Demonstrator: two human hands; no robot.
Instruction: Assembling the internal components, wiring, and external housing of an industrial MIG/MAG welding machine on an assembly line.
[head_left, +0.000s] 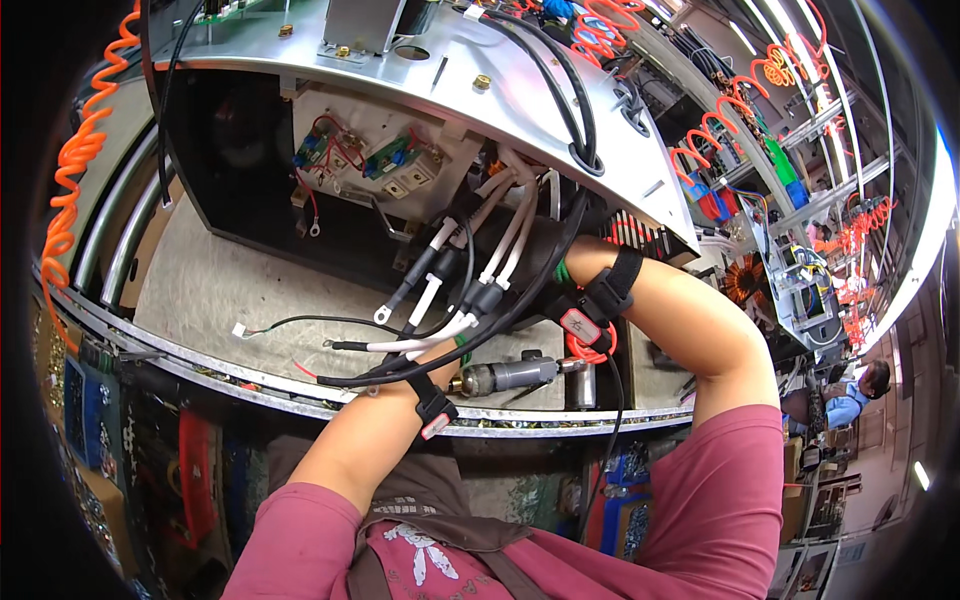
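Note:
An open metal machine chassis point(520, 100) stands tilted on the bench, with small green circuit boards point(385, 160) inside. A bundle of black and white cables point(470, 290) with ring terminals hangs out of it. My left hand point(432, 356) reaches up under this bundle and is mostly hidden by the cables; a black wrist strap point(435, 408) shows below it. My right hand point(548, 255) goes into the dark inside of the chassis under the metal plate, where the cables come out; only its strapped wrist point(597, 300) is plain to see.
A grey pneumatic screwdriver point(505, 375) lies on the bench just right of my left wrist, joined to an orange coiled hose point(588, 347). Another orange coiled hose point(75, 160) hangs at the left. A person in a blue shirt point(858, 392) sits far right among racks.

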